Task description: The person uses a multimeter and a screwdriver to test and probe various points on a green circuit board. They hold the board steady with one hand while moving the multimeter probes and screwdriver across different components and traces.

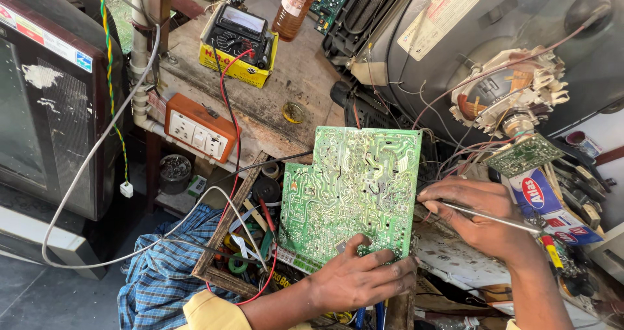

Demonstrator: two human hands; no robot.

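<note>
We prop a green circuit board (351, 190) upright over the cluttered workbench (286, 89), solder side facing us, our left hand (361, 279) clasping its bottom edge while our right hand (478, 214) pinches a thin metal probe (494, 217) beside it.

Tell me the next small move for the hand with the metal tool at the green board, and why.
Probably bring the tool's tip inward onto the solder side. The left hand props the green circuit board upright by its bottom edge, while the right hand holds the thin metal tool at the board's right edge, its tip not clearly on any joint.
</note>
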